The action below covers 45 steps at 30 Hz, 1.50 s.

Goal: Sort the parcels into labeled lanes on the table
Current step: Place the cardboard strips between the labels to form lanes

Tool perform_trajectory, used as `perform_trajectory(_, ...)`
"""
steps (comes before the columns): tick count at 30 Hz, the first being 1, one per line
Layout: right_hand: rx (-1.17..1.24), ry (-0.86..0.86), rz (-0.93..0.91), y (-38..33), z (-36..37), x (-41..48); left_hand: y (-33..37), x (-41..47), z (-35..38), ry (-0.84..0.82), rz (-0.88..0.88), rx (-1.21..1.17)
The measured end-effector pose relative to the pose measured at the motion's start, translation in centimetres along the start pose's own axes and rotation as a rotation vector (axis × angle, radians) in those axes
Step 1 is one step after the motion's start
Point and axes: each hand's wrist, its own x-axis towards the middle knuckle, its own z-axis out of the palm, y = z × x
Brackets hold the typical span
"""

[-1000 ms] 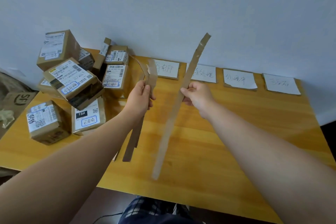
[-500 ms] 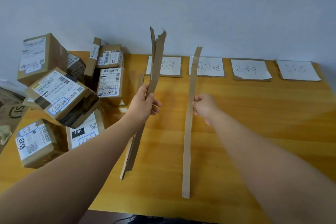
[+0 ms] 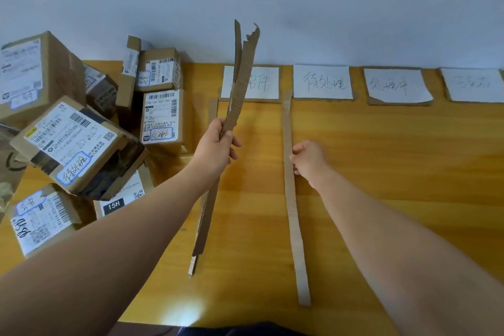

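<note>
On the wooden table (image 3: pixel 381 172), far left, the parcels (image 3: pixel 76 144) sit heaped in a pile. The boxes are closed, so I cannot tell what is inside them. 4 paper labels (image 3: pixel 321 82) line the back edge against the wall (image 3: pixel 327 8). My left hand (image 3: pixel 218 144) grips a bundle of cardboard strips (image 3: pixel 242 84), raised and tilted, its torn tops above label 1. My right hand (image 3: pixel 308 161) pinches the single strip (image 3: pixel 293 213), which lies flat on the wood and runs from between labels 1 and 2 toward me. 1 laid strip (image 3: pixel 213 109) lies beside the pile, partly behind the bundle.
</note>
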Motion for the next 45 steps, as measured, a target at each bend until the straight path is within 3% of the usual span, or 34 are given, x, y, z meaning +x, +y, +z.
perform_trajectory(15,-0.083,0.049,0.002,-0.5,0.6,0.9,-0.7,0.4,0.2,-0.055,-0.036,-0.046)
perform_trajectory(22,-0.292,0.073,-0.186,-1.5,-0.8,-1.5,0.2,-0.4,0.0,-0.039,-0.008,-0.079)
perform_trajectory(26,-0.195,0.023,-0.270,-2.6,-2.5,-3.1,1.7,-1.3,0.4,-0.044,-0.016,-0.127)
perform_trajectory(34,0.288,-0.147,-0.265,-4.7,-6.9,-7.0,5.0,-2.9,3.3,-0.039,0.008,-0.133)
perform_trajectory(45,0.464,-0.071,-0.284,-0.9,-15.4,-9.3,8.0,-6.7,12.3,-0.129,0.089,-0.203)
